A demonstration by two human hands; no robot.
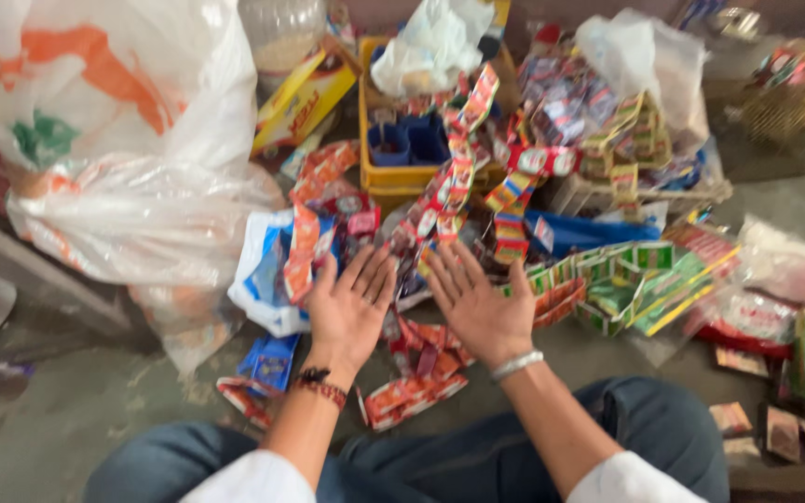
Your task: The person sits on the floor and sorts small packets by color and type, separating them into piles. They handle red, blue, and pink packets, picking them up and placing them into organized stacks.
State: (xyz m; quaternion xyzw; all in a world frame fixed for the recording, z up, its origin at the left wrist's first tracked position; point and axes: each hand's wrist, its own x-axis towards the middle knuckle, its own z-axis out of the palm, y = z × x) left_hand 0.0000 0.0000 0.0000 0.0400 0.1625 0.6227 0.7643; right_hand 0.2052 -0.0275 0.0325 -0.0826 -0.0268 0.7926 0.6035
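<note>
Sachet strips (454, 200) just beyond the spread fingertips (365, 265) are probably best gathered with both palms kept open, tbh.

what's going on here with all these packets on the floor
A person sits on the floor with both hands held out palms up, holding nothing. The left hand and right hand hover over a heap of red and orange sachet strips. A yellow crate and a big white plastic bag stand behind.
</note>
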